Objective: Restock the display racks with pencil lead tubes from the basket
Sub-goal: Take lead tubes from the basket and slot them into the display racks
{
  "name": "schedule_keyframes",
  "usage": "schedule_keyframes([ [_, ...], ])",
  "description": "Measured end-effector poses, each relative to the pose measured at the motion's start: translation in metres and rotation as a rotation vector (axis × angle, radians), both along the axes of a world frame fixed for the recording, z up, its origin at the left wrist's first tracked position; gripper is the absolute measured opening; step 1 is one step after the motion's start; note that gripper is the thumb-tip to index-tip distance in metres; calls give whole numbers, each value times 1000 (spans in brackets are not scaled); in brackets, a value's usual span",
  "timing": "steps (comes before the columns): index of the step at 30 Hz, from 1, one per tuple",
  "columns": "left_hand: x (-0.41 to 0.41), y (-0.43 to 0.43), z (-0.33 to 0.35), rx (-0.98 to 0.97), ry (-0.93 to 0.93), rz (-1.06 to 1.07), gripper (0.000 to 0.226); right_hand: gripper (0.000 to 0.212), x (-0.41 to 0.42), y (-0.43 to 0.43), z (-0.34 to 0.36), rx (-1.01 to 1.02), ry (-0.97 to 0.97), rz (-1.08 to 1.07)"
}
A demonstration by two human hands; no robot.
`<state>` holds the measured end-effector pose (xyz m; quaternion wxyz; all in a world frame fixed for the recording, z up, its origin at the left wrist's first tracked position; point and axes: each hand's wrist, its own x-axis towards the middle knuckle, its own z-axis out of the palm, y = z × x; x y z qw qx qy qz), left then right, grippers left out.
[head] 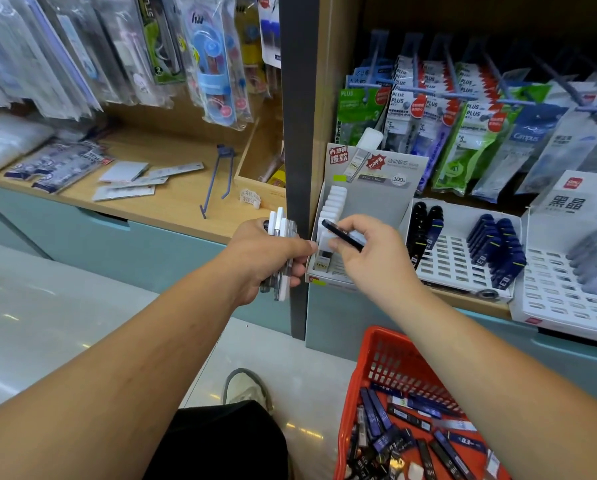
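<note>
My left hand (267,252) grips a bundle of several pencil lead tubes (281,226), white and clear ones, held upright beside the dark shelf post. My right hand (366,252) pinches a single dark blue lead tube (342,233) over the grey cardboard display rack (376,202), whose left column holds a row of white-capped tubes (335,206). A red plastic basket (390,358) on the floor at lower right holds several dark blue and black lead tubes (411,434).
White slotted racks (459,261) to the right hold black and navy tubes; another white rack (567,299) stands at far right. Packaged correction tapes hang on hooks above. A loose blue hook (220,174) and flat packs lie on the wooden shelf at left. My shoe (246,389) is on the floor.
</note>
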<state>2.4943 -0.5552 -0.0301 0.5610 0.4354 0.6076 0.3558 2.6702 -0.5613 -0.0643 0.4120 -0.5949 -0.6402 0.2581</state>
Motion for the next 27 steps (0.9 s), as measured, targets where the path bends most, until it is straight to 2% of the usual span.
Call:
schedule_keyframes([
  [3,2,0,2,9,15,15,33,19,2,0,5,-16,64,1],
  [6,7,0,8,69,59,14,32,12,7,-3,11,-125,131,3],
  [7,10,-1,11,94,76,0,33,13,10,-4,14,-177,223,-1],
  [9,18,-5,18,141,95,-61,33,23,17,-5,23,-298,539,-24],
  [10,23,-9,21,159,95,-106,34,24,20,-5,29,-349,697,-30],
  [12,36,-17,27,168,79,-207,33,21,26,-6,39,-408,896,-27],
  [14,51,-21,28,149,41,-269,27,19,33,-5,45,-408,1019,-17],
  [17,65,-17,28,116,11,-253,26,21,44,-1,48,-377,1140,-46],
  [21,75,-16,32,63,4,-297,22,23,53,3,52,-365,1235,-36],
  [23,77,-14,34,79,12,-303,22,24,56,3,54,-345,1150,-21],
  [24,76,-12,35,94,14,-296,22,24,60,4,53,-308,965,-43],
  [26,71,-10,38,113,21,-274,24,23,70,4,51,-181,362,-93],
  [27,68,-9,39,120,40,-270,25,22,74,4,50,-108,144,-66],
])
